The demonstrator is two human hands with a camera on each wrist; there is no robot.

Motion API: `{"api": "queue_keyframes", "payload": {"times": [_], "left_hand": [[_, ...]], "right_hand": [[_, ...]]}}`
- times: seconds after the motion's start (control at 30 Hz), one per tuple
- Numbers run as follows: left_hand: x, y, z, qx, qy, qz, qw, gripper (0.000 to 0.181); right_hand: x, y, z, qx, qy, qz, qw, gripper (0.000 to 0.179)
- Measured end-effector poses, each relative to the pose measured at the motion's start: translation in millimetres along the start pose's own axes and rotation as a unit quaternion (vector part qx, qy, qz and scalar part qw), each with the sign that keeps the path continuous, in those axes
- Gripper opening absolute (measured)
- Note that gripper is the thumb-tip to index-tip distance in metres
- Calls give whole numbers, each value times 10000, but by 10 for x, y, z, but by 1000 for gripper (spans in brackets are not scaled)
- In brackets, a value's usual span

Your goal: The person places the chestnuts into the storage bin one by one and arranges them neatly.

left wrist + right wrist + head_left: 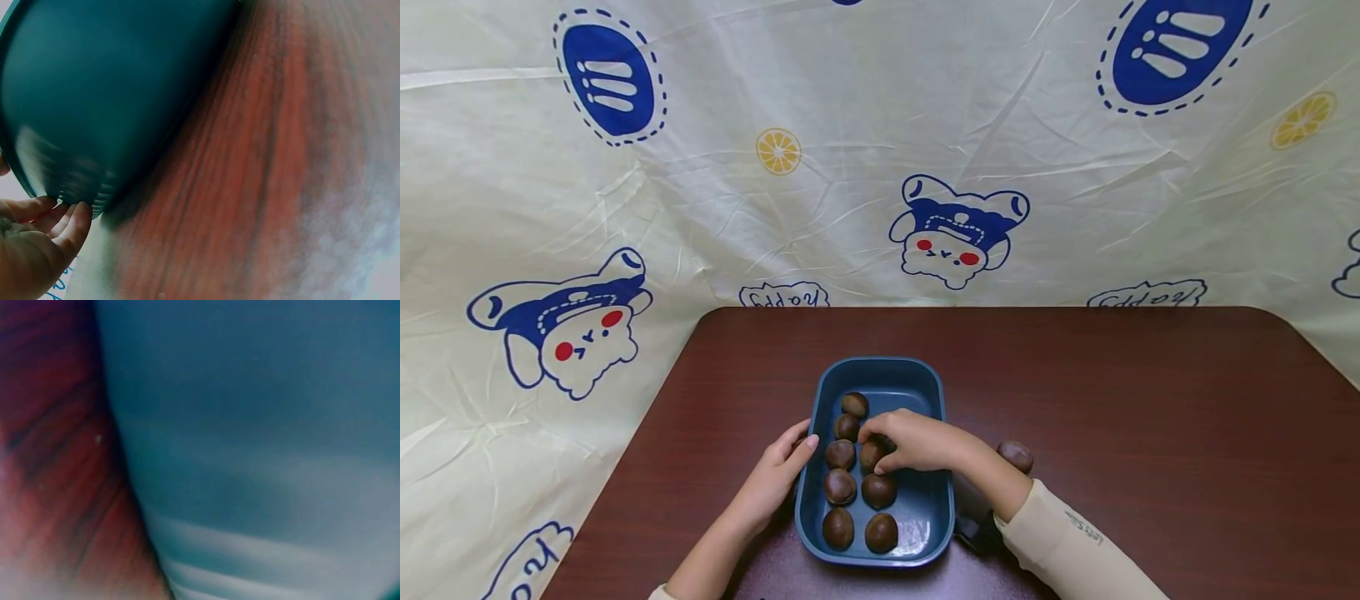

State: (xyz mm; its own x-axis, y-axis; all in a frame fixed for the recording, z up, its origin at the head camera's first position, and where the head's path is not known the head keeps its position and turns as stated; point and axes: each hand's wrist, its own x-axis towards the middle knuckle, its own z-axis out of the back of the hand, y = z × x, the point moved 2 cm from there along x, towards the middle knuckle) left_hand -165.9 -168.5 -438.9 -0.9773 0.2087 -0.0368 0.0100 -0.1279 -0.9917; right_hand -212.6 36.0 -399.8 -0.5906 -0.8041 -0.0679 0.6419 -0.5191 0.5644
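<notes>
A blue rectangular tray [925, 517] sits on the table, with several round, glossy brown fruits inside, their exact kind unclear. On its left side, my left hand [775, 475] grips the rim, thumb on top; the left wrist view shows the fingers [72, 231] at the tray's [125, 75] edge. My right hand [917, 442] reaches over the tray's right rim. Its thumb and fingers pinch a brown fruit [872, 456] in the right row, above another fruit [879, 491]. Only the blurred tray wall [250, 425] and table appear in the right wrist view.
Another brown fruit [1015, 457] lies outside the tray, beyond the right forearm. A dark object [977, 533], partly hidden, is under that forearm by the tray. The dark red-brown table [1112, 400] meets a white printed cloth [850, 217] at the back.
</notes>
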Motion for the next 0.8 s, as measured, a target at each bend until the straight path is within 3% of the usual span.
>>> {"api": "queue_keyframes", "payload": {"times": [0.53, 0.8], "left_hand": [[-3, -9, 1, -27, 19, -2, 10000, 47], [-1, -2, 4, 0, -2, 32, 10000, 47]], "right_hand": [[27, -30, -11, 163, 149, -125, 9997, 30], [11, -15, 25, 490, -147, -24, 9987, 34]]}}
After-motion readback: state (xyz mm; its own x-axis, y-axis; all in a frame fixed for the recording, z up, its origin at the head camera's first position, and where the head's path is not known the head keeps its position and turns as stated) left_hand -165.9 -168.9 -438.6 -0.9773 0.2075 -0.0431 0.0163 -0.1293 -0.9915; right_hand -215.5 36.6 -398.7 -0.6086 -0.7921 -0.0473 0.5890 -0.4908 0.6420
